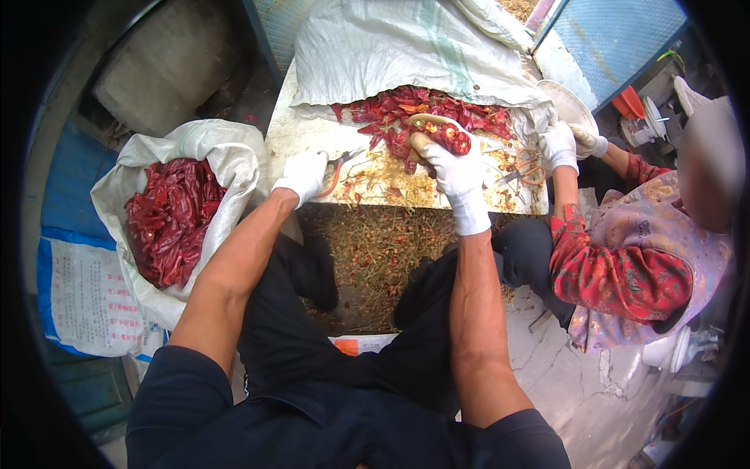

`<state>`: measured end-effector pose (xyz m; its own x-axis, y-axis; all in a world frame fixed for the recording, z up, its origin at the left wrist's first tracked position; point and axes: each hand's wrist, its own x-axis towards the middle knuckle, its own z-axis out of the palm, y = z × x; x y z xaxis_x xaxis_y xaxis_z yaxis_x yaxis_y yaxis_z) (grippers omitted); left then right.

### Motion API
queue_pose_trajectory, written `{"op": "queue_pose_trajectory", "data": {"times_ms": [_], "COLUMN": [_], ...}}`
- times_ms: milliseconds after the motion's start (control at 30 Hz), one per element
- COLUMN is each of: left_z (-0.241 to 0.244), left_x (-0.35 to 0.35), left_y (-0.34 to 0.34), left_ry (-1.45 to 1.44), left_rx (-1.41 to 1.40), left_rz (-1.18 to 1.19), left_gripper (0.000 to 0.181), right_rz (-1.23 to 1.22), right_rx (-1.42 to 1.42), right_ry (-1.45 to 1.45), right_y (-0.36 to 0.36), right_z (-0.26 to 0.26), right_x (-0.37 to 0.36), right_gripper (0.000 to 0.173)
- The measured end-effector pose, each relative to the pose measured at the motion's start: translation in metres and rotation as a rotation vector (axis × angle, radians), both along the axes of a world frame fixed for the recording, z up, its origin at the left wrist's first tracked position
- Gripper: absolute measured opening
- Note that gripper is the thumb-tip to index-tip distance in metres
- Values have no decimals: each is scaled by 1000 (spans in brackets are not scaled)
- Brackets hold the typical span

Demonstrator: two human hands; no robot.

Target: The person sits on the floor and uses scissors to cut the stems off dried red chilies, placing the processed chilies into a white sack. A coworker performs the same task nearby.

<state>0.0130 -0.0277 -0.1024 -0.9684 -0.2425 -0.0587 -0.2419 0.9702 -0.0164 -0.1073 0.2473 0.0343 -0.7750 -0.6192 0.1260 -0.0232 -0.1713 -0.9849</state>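
My left hand (303, 174), in a white glove, grips red-handled scissors or snips (335, 176) at the near left part of a white board (375, 193). The blades point right and upward. My right hand (448, 158), in a white glove with tan-coated fingers, is closed around a bunch of dried red chili peppers (451, 139), their cut or stem ends facing up. Beyond it, more dried chilies (410, 102) spill from the mouth of a large white woven sack (375, 53) lying on the board.
An upright white woven sack (234, 152) full of dried chilies stands at left. At right sits a co-worker with white-gloved hands (559, 146) at the board, beside orange-handled scissors (530, 167). Stems and chili scraps (381, 252) cover the floor between my legs.
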Motion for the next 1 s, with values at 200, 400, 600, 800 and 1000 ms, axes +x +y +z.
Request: {"op": "queue_pose_trajectory", "data": {"times_ms": [200,400,600,800,1000], "left_z": [13,70,113,129,137], "left_x": [-3,-6,4,16,22], "left_y": [2,20,38,49,44], "left_ry": [-23,57,197,440,361], "left_rx": [154,494,622,700,541], "left_rz": [52,148,19,-369,-374], "left_gripper": [33,39,58,52,52], "right_rz": [39,20,39,-16,-25], "right_rx": [11,-71,-2,61,113], "right_ry": [-6,-79,-19,20,104], "right_y": [-1,-4,-1,-2,-5], "right_z": [0,-5,-5,-17,-24], "right_x": [1,1,0,-7,-12], "right_gripper": [27,29,28,24,26]}}
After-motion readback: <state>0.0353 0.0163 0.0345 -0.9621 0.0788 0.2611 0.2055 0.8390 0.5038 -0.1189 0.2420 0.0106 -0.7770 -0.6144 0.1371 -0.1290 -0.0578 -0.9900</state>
